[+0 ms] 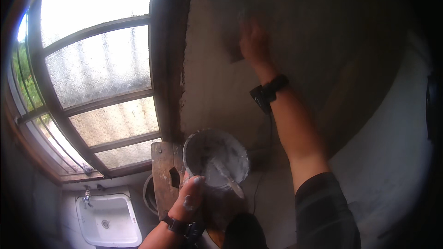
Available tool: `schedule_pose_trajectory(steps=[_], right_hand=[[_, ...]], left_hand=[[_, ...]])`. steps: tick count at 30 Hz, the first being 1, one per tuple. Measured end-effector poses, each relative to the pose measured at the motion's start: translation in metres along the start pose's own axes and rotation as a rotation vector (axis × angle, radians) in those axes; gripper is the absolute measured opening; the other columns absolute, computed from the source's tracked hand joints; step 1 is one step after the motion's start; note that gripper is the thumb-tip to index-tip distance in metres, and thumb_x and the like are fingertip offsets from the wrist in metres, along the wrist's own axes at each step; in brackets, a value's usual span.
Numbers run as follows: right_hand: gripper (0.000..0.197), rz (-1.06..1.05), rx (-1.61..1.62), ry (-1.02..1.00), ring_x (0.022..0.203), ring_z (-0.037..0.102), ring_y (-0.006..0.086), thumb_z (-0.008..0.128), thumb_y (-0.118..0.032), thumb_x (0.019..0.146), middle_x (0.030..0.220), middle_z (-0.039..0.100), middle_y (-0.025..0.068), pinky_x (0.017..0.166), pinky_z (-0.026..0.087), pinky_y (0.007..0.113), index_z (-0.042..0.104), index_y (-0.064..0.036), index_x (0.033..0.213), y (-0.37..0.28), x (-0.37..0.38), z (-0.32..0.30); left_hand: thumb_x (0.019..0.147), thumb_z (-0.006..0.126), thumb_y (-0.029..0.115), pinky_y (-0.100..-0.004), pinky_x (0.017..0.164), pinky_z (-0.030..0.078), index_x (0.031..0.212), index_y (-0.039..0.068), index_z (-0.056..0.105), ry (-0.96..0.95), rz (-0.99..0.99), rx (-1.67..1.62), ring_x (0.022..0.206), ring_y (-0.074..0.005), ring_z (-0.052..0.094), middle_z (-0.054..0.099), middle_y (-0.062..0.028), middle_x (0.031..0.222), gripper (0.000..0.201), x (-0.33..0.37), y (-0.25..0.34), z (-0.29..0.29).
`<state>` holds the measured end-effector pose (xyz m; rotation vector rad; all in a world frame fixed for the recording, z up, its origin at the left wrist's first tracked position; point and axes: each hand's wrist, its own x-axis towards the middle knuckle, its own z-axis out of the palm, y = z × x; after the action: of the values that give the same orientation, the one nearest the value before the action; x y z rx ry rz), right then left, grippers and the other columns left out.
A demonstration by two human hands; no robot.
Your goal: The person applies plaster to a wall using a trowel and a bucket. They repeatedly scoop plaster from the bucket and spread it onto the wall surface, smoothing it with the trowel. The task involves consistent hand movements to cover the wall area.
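My left hand (188,194) grips the near left rim of a round bucket (190,150); pale smears mark its fingers. Greyish-white paste (213,175) lies in the bucket. A paste-coated flat stick or spatula (227,176) leans inside, its end over the near rim. Up ahead, my right hand (254,41) is raised against the dim wall (207,87), its fingers closed on a flat dark tool (234,48). Shadow and blur hide that tool's exact kind and most of its shape.
Under the bucket's left side is a worn wooden stool or bench (162,166) with a cut-out hole. A framed window (104,64) with patterned glass fills the left. Below it sits a white sink (108,221) with a tap (87,196). A thin cable (256,193) hangs beside the bucket.
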<state>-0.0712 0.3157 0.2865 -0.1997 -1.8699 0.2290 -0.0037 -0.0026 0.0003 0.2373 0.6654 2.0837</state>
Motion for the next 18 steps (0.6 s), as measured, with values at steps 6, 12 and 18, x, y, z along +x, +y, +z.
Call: schedule_pose_trajectory(steps=[6,12,18], right_hand=[[0.04,0.193,0.311,-0.084,0.062,0.05,0.0083,0.052,-0.031,0.097,0.07,0.053,-0.0017,0.058,0.045,0.026,0.055,-0.0042,0.127,0.019,-0.092,-0.011],[0.043,0.166,0.234,-0.098,0.067,0.064,0.0187,0.052,-0.034,0.097,0.073,0.065,0.0099,0.065,0.05,0.036,0.054,-0.0027,0.128,0.013,-0.052,-0.047],[0.041,-0.117,0.007,0.08,0.084,0.064,0.0413,0.049,-0.033,0.096,0.092,0.067,0.0215,0.074,0.05,0.047,0.057,-0.0008,0.12,-0.014,0.082,-0.053]], left_hand=[[0.079,0.065,0.016,-0.0328,0.086,0.046,0.101,0.011,0.055,-0.024,-0.005,-0.032,0.091,-0.0164,0.056,0.056,-0.002,0.093,0.025,0.001,0.004,0.004],[0.08,0.065,0.017,-0.0336,0.09,0.045,0.101,0.01,0.056,-0.046,0.092,-0.022,0.095,-0.0169,0.057,0.058,-0.003,0.096,0.024,0.004,0.003,-0.007],[0.081,0.067,0.022,-0.0326,0.091,0.043,0.096,0.01,0.058,-0.075,0.056,-0.01,0.094,-0.0155,0.056,0.058,-0.0016,0.093,0.021,0.004,-0.001,-0.009]])
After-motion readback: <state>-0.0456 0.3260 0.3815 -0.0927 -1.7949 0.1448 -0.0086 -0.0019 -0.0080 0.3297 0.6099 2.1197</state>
